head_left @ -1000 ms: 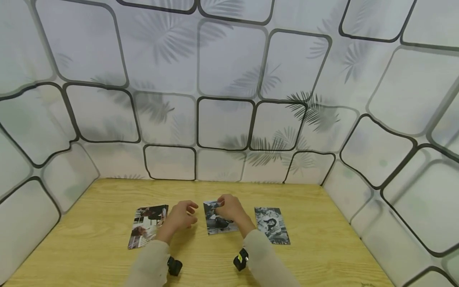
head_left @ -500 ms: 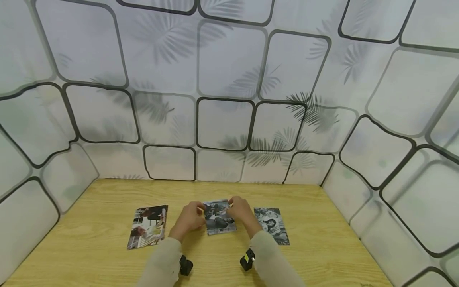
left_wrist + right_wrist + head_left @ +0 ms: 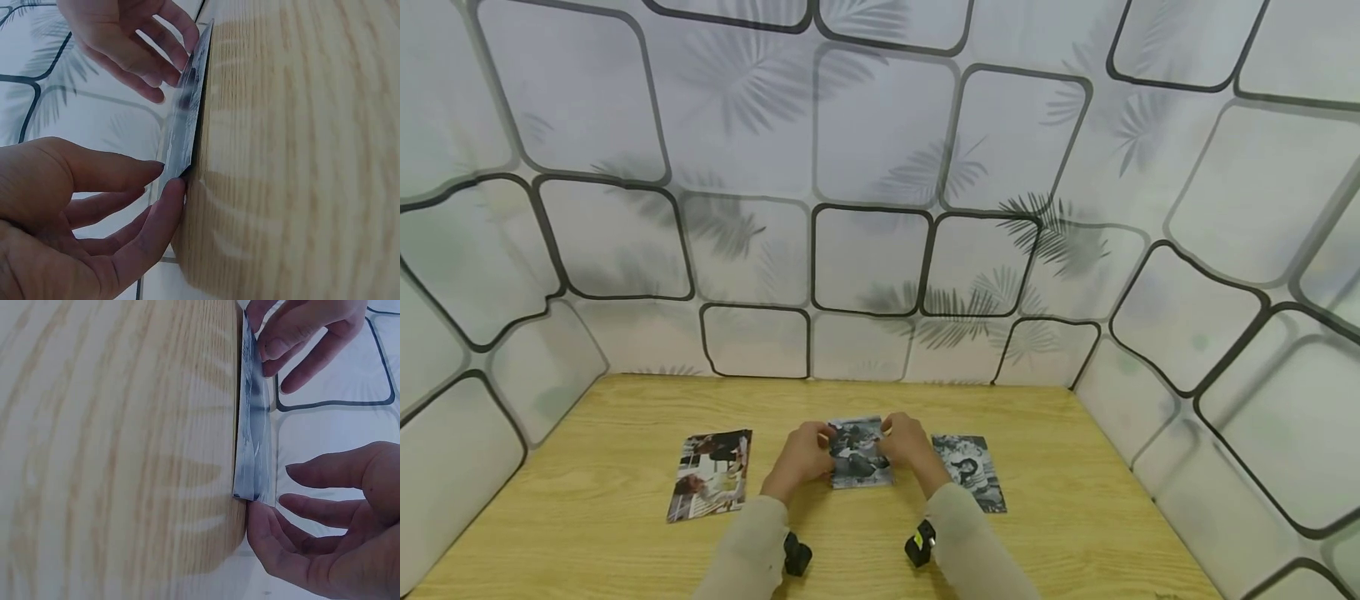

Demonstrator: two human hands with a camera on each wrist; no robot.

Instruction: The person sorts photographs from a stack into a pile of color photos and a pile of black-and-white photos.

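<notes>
A black-and-white photo print [image 3: 857, 457] lies flat on the table between both hands; layered edges show in the right wrist view. My left hand [image 3: 807, 454] is at its left side, a fingertip touching the print's edge and the thumb close over it in the left wrist view. At its right side is my right hand [image 3: 908, 442]. One finger of it touches the near edge in the right wrist view, while the thumb stands apart from the print. Fingers of both hands are gently bent. Whether the left hand pinches the print is hard to see.
To the left lies a colour photo [image 3: 709, 475], seemingly with another beneath it. Another black-and-white photo [image 3: 970, 472] lies to the right, partly behind the right forearm. The wooden table [image 3: 1075, 517] meets patterned cloth walls [image 3: 872, 258] at the back and sides.
My left hand has moved right, from beside the colour photo to the middle print. The right hand has shifted slightly right, off the print's top to its side. The print now lies straighter.
</notes>
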